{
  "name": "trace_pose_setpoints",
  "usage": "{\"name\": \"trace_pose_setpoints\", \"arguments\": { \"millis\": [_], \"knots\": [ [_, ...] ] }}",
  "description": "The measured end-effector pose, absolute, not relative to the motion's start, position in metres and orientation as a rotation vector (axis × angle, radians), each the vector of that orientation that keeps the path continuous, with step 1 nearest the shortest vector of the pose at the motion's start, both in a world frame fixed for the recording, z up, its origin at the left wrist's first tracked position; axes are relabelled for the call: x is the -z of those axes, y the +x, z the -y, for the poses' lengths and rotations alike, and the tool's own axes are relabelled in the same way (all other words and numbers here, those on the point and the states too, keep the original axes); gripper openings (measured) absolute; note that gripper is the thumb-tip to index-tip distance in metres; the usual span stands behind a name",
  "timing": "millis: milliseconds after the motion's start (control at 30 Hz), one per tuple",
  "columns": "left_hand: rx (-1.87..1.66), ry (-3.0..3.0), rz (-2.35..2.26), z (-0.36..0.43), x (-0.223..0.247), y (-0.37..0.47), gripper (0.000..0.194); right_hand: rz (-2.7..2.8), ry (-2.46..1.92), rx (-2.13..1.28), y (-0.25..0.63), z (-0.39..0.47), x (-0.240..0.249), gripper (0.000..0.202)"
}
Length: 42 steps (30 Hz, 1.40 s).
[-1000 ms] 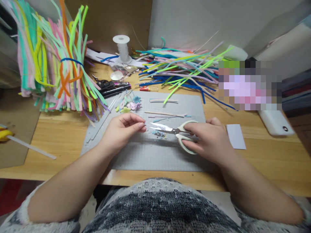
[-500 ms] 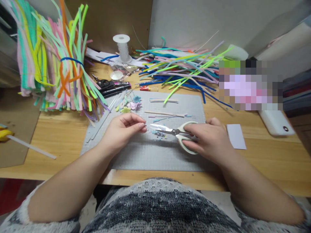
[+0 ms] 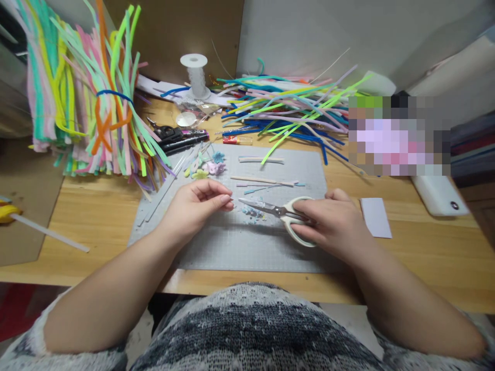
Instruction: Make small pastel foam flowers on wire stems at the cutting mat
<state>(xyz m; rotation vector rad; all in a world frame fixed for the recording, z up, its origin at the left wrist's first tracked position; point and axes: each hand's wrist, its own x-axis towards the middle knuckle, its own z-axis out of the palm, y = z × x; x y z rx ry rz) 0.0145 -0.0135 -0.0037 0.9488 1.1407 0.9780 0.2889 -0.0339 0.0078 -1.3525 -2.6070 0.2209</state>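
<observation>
The right hand is closing round the handles of the scissors, their blades looking nearly together. Their long axis is running right to left, tips aiming straight at the left hand, with a narrow gap between! That left hand is pinching its fingertips together; anything between them is too small to tell. Tiny clippings are lying below the blades, nearer the left hand, on the grey mat. Farther out, fuzzy flowers are clustering far left on the mat, cut stems lying to their right. Beyond the mat, a clear bag is sitting beside a white spool, its contents too unclear to name.
</observation>
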Motion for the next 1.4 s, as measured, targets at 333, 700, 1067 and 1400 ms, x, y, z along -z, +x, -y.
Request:
{"name": "trace_pose_setpoints", "arguments": {
  "millis": [333,700,1067,1400],
  "knots": [
    [-1.0,1.002,-1.16,0.0135,0.0042,0.0141,0.016,2.537,-1.387,-0.163,0.2864,0.0361,-0.0097,0.014],
    [-0.986,0.93,-1.138,0.0138,0.0055,0.0152,0.021,2.562,-1.379,-0.141,0.2872,0.034,-0.0074,0.014],
    [-1.092,1.002,-1.224,0.0137,0.0063,0.0117,0.022,2.549,-1.395,-0.151,0.2899,0.0326,-0.0082,0.018],
    [-0.973,0.778,-1.081,0.0105,0.0085,0.0132,0.023,2.586,-1.416,-0.035,0.287,0.0326,-0.0043,0.017]
  ]
}}
